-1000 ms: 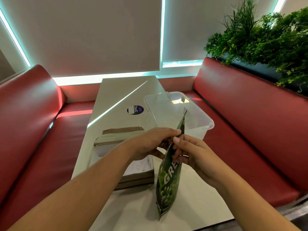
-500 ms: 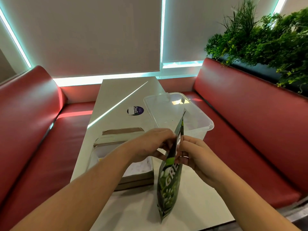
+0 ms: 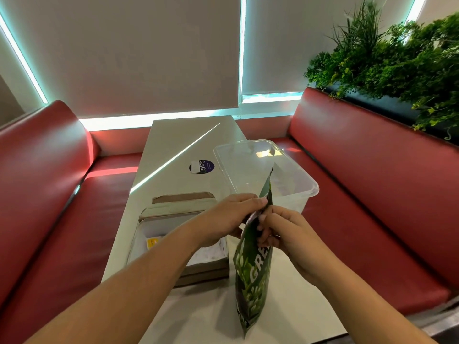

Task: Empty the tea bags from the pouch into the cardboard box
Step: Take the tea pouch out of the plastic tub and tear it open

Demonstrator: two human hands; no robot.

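Observation:
A tall green pouch (image 3: 252, 281) with white lettering stands upright on the white table (image 3: 173, 150), seen edge-on. My left hand (image 3: 229, 219) pinches its top edge from the left. My right hand (image 3: 283, 234) grips the same top edge from the right, fingers curled against the pouch. To the left of the pouch lies an open cardboard box (image 3: 173, 214) with its flaps folded back; a white lining and a small yellow item (image 3: 152, 243) show inside. My left forearm hides much of the box. No tea bags are visible.
A clear plastic tub (image 3: 293, 192) stands just behind the pouch at the table's right edge. A round dark sticker (image 3: 201, 167) is on the tabletop. Red padded benches (image 3: 360, 184) flank the table, with green plants (image 3: 397, 63) behind the right one.
Both hands stay on the pouch's top. My fingers have shifted slightly along the top edge, and the pouch's mouth looks a little more parted near my fingers.

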